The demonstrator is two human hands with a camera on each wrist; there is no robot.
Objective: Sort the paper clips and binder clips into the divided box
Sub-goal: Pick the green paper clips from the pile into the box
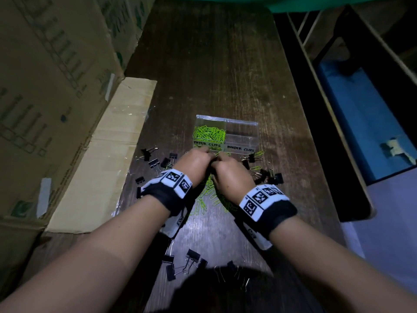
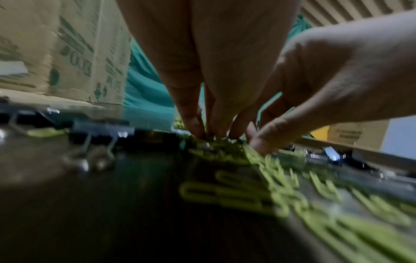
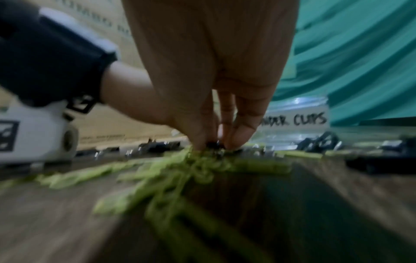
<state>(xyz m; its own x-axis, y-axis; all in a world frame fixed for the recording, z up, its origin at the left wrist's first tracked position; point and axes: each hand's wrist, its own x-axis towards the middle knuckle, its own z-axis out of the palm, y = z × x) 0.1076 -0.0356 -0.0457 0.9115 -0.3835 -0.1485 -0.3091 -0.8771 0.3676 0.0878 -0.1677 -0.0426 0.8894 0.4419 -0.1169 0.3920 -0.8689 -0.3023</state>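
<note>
The box (image 1: 226, 134) sits just beyond the hands; its left half holds many paper clips (image 1: 208, 133), its right half looks empty. Left hand (image 1: 194, 164) and right hand (image 1: 232, 175) pinch at the green heap (image 1: 209, 190). Binder clips (image 1: 191, 256) all lie scattered on the surface (image 1: 214, 75).

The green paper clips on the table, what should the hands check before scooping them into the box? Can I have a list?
1. Paper clips compartment open on top, with room left: ok.
2. Left hand and right hand both down at the green paper clips: ok.
3. Fingers really gripping a bunch: cannot tell, too blurry.
4. No black binder clip mixed into the bunch: cannot tell; something dark sits at the fingertips.
5. Binder clips compartment free of green clips: ok, it looks empty.
6. Divided box close ahead of the hands: ok.
</note>
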